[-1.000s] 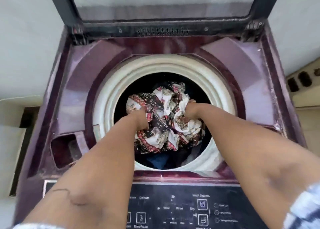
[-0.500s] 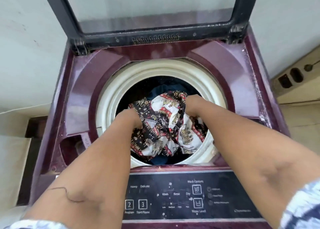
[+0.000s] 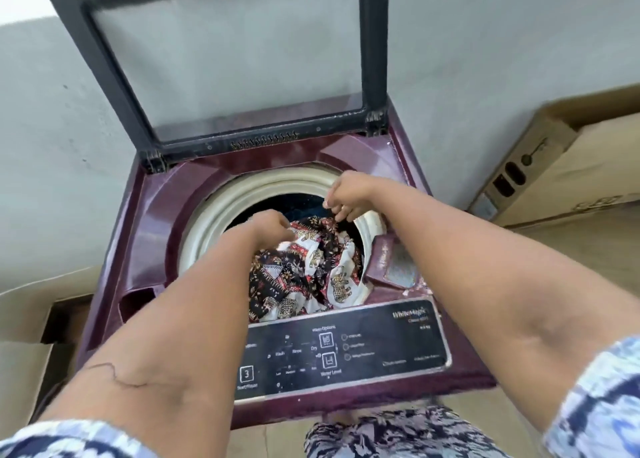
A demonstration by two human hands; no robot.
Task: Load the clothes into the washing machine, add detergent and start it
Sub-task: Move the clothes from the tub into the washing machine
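A maroon top-loading washing machine [image 3: 162, 222] stands with its glass lid [image 3: 221, 59] raised. In the white-rimmed drum [image 3: 214, 212] lies a patterned cloth [image 3: 304, 277] in black, red and white with elephant prints. It is bunched at the front of the opening and reaches the edge of the control panel [image 3: 381, 350]. My left hand [image 3: 270, 227] grips the cloth's upper left part. Above the drum's right side, my right hand [image 3: 346, 196] pinches a dark edge of the cloth. Dark clothes show deeper in the drum.
A detergent recess [image 3: 135, 302] sits at the machine's front left. Cardboard boxes stand to the right [image 3: 568, 167] and to the left [image 3: 24, 336]. A grey wall is behind the lid.
Both hands have come up out of the drum with the patterned cloth, which now lies higher and nearer the panel. The view has pulled back and shows more of the lid.
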